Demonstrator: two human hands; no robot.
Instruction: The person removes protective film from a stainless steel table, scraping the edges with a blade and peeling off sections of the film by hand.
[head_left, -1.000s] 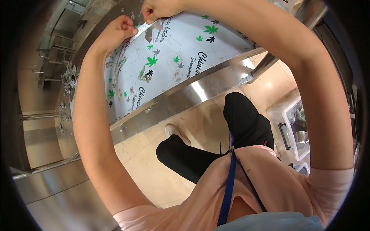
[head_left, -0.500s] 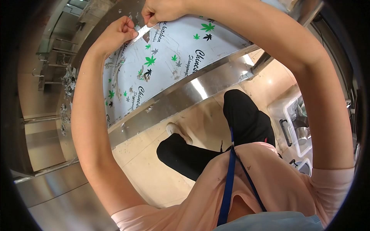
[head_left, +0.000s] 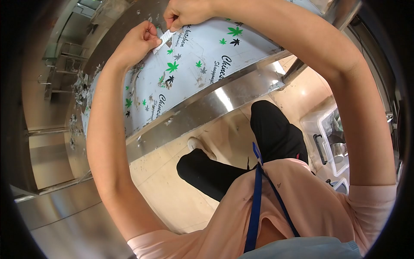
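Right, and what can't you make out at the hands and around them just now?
- Strip's upper end: head view, covered by the right hand's fingers.
- Strip's fine marks: head view, too small.
- Right hand's top: head view, cut off by the top edge.
- Bin's full contents: head view, partly behind the right arm.

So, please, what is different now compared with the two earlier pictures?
The left hand and right hand have moved slightly towards the near edge of the white sheet printed with green and black leaves, bringing the narrow whitish strip along. The loop of the blue fabric lanyard now sticks up further. Both hands kept their pinch.
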